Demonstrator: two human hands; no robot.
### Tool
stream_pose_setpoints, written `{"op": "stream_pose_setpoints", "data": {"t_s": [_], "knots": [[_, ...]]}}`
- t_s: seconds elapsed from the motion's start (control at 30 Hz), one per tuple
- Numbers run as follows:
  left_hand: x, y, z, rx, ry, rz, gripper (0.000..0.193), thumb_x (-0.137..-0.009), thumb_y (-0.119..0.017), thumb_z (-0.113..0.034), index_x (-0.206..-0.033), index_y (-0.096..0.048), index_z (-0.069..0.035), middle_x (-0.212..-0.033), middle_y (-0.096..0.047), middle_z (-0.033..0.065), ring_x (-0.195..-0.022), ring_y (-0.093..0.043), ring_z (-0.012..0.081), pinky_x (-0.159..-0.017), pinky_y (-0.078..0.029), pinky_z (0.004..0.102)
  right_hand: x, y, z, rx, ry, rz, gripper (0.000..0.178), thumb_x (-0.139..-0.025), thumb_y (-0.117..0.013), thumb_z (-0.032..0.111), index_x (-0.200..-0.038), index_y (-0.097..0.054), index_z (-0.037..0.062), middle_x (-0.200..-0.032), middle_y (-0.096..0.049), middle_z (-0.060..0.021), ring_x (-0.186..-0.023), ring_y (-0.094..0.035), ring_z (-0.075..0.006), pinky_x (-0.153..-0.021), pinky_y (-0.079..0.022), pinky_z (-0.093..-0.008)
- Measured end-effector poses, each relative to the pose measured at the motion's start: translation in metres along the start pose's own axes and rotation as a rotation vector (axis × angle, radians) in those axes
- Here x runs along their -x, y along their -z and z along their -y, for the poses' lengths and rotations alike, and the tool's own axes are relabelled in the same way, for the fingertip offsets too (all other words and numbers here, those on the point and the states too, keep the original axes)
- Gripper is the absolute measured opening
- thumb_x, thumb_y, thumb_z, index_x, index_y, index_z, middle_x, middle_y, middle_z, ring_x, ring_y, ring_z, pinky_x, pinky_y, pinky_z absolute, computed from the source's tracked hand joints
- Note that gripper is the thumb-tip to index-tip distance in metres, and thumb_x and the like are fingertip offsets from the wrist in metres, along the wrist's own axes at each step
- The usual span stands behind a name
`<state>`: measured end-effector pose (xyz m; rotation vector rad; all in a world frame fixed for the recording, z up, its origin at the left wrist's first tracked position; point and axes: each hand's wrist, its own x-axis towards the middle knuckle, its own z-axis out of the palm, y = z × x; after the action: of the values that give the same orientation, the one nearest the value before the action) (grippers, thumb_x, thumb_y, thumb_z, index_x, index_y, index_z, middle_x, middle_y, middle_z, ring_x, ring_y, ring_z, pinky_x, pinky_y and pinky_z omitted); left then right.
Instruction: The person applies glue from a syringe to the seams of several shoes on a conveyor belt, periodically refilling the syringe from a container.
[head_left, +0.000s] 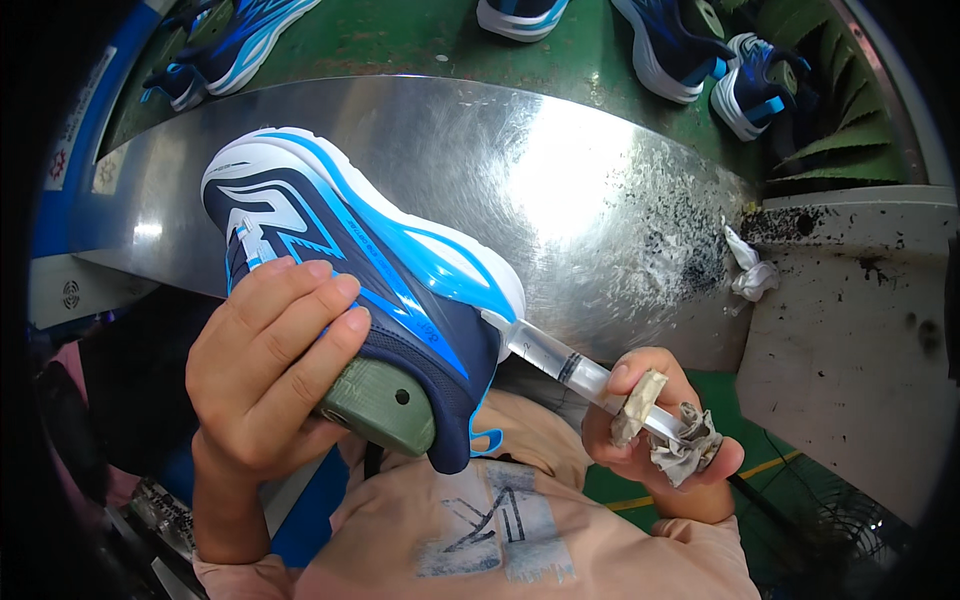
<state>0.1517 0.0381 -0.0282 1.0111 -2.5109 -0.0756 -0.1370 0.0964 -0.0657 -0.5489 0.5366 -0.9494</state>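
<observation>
Over a metal bench (430,120), the left hand (262,365) is clasping a blue-and-white shoe (400,250) snugly by its collar, probably steadying it for the clear syringe (542,352) that the right hand (632,460) is gripping closely. The syringe's tip is touching near the heel; a green last (370,408) is filling the shoe, while the barrel's contents are proving hard to make out.

Left hand (275,365) gripping blue sneaker (400,260), right hand (655,420) holding syringe (545,352) against its heel
</observation>
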Motion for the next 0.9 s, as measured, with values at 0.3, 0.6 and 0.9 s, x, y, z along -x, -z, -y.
{"op": "stream_pose_setpoints", "data": {"t_s": [0.3, 0.6, 0.9], "knots": [[-0.015, 0.005, 0.0, -0.022, -0.028, 0.121, 0.049, -0.062, -0.071, -0.014, -0.106, -0.062, 0.005, -0.107, -0.065, 0.0203, -0.101, -0.063, 0.0386, -0.091, -0.049, 0.047, 0.011, 0.019, -0.009, -0.199, -0.008, 0.061, 0.112, -0.06, -0.077, 0.063, -0.133, -0.029, -0.0083, -0.097, -0.049, -0.0041, -0.079, -0.042, -0.0088, -0.071, -0.037, -0.0251], [-0.043, 0.004, 0.001, -0.059, -0.068, 0.175, 0.051, -0.055, -0.068, -0.011, -0.103, -0.063, 0.005, -0.104, -0.064, 0.0194, -0.096, -0.063, 0.0365, -0.087, -0.05, 0.043, 0.021, 0.01, -0.024, -0.174, 0.032, -0.066, 0.109, -0.066, -0.068, 0.071, -0.135, -0.028, -0.0052, -0.098, -0.047, -0.0053, -0.08, -0.043, -0.0094, -0.07, -0.037, -0.0239], [-0.099, -0.001, 0.016, -0.09, -0.315, 0.392, 0.071, -0.059, -0.079, -0.029, -0.126, -0.06, -0.013, -0.094, -0.06, 0.0123, -0.079, -0.061, 0.03, -0.067, -0.05, 0.0383, 0.011, 0.002, -0.03, -0.168, 0.173, -0.255, 0.106, -0.069, -0.048, 0.086, -0.13, -0.034, 0.0015, -0.072, -0.046, -0.0021, -0.058, -0.033, -0.0053, -0.05, -0.027, -0.0178]]}}
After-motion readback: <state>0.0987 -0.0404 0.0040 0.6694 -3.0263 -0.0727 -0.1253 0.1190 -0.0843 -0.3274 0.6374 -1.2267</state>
